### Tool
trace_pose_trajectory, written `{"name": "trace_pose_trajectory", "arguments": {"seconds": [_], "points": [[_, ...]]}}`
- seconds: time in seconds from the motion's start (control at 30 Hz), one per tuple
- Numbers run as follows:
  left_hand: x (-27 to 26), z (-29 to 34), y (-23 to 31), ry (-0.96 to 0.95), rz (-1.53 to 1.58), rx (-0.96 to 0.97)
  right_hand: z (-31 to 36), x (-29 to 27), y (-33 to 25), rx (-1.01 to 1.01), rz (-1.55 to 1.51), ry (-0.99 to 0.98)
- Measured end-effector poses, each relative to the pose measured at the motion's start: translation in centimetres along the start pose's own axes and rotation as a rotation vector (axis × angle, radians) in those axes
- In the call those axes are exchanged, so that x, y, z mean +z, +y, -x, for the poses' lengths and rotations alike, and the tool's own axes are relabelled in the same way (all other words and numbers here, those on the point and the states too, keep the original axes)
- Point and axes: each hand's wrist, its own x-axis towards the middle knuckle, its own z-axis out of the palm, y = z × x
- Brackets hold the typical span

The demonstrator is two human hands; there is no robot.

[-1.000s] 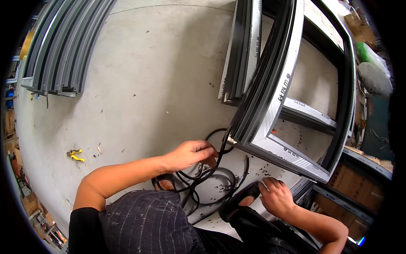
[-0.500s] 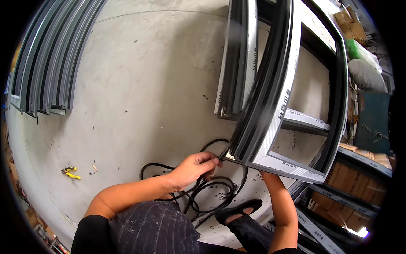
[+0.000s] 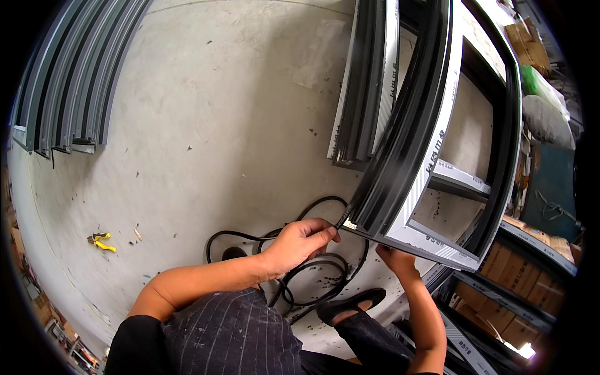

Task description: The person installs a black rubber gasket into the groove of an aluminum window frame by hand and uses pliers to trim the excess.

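A large dark window frame (image 3: 420, 181), faced with pale protective film, stands tilted on my right. At its near lower corner my left hand (image 3: 304, 245) is closed, thumb against fingers, on a thin black rubber strip (image 3: 339, 223). The strip's slack lies in loose loops on the floor below that hand. My right hand (image 3: 396, 259) is just under the frame's bottom edge, its fingers curled; what they hold, if anything, is hidden by the frame and the hand itself.
Yellow-handled pliers (image 3: 102, 242) lie on the concrete floor at left, among small scraps. Grey metal profiles (image 3: 78, 81) stand in a row at far left. Behind the frame stands another dark frame (image 3: 360, 87). More film-covered frames (image 3: 509, 294) and cardboard boxes (image 3: 528, 44) crowd the right side.
My right hand has come lower and left from behind the frame's bottom edge, so its fingers partly show. My left hand stays closed at the corner, slightly further right. The view has shifted slightly.
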Motion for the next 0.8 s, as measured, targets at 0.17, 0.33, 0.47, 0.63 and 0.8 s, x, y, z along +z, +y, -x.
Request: {"name": "trace_pose_trajectory", "arguments": {"seconds": [0.17, 0.33, 0.47, 0.63, 0.8], "points": [[0.1, -0.6, -0.4, -0.017, -0.020, 0.007, 7.2, -1.4, -0.9, 0.281, -1.033, -0.299], [0.5, -0.6, -0.2, 0.023, -0.011, 0.053, 7.8, -8.6, -7.4, 0.172, -1.027, -0.412], [0.6, -0.4, 0.1, 0.025, -0.014, 0.067, 5.7, -10.0, -9.4, 0.110, -0.953, -0.316], [0.4, -0.3, 0.0, 0.023, -0.025, 0.115, 4.0, -9.4, -10.4, 0.064, -0.837, -0.223], [-0.2, -0.2, 0.2, 0.000, -0.161, 0.239, 3.7, -10.1, -10.7, 0.067, -0.825, -0.274]]}}
